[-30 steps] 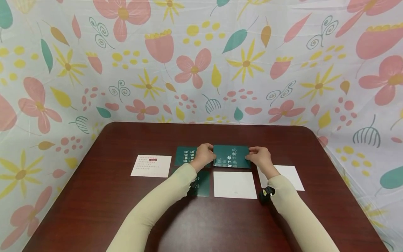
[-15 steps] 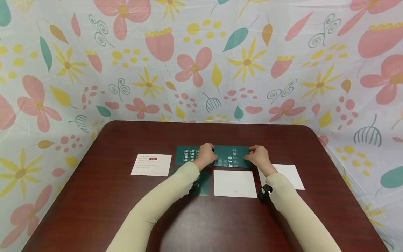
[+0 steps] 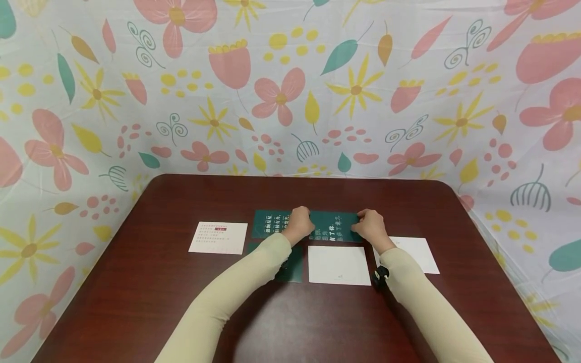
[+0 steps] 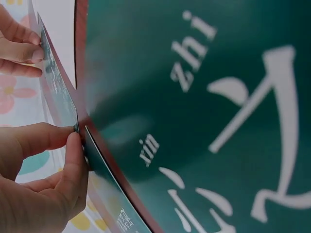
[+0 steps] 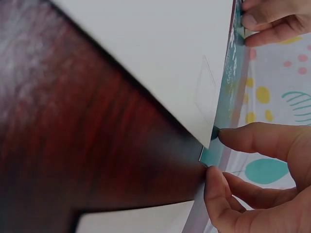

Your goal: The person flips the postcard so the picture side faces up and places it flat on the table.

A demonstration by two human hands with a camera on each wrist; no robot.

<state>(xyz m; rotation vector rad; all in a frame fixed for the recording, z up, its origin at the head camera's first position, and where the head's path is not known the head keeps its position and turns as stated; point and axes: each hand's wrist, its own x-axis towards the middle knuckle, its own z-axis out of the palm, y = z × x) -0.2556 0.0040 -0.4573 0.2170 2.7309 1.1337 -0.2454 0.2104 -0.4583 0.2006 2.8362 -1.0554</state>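
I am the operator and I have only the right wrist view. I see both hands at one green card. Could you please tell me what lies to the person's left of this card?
Observer: The head view shows another green card there, partly hidden by the left hand.
Operator: Thank you. Is there also something under the left forearm, closer to the person?
Observer: Yes, a third green card; the left wrist view shows "zhi" and "xin" printed on it.
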